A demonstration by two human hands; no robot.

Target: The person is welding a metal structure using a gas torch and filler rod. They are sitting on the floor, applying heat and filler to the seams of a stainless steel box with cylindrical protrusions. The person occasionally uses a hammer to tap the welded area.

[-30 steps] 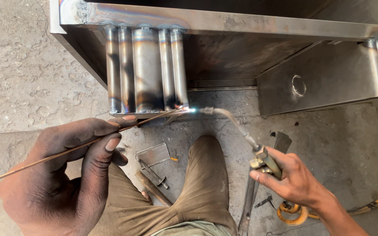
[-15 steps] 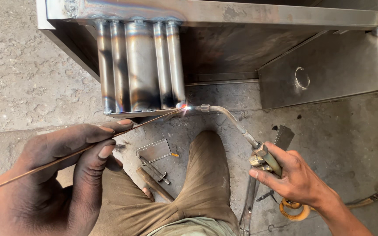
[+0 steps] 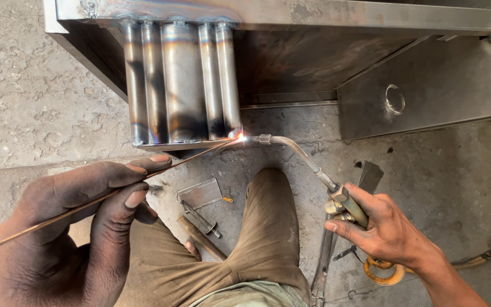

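Left hand [image 3: 80, 227] pinches thin filler rod [image 3: 160, 170] btwn thumb & fingers, tip at the glowing joint at bottom of the steel tube cluster [image 3: 183, 85]. Rod looks light, whippy, prob hot near tip, so grip well back. Right hand [image 3: 379, 227] is wrapped round torch [image 3: 313, 170] handle; stiff neck, nozzle just beside joint, hold at brass body

open concrete floor [image 3: 41, 108] left of steel frame [image 3: 291, 14]; bare floor also lower right. blocked: tube cluster [image 3: 180, 85] and plate [image 3: 427, 91] ahead, bent knee [image 3: 268, 227] centre, small plate [image 3: 200, 193] and hand tools [image 3: 203, 219] beside it.
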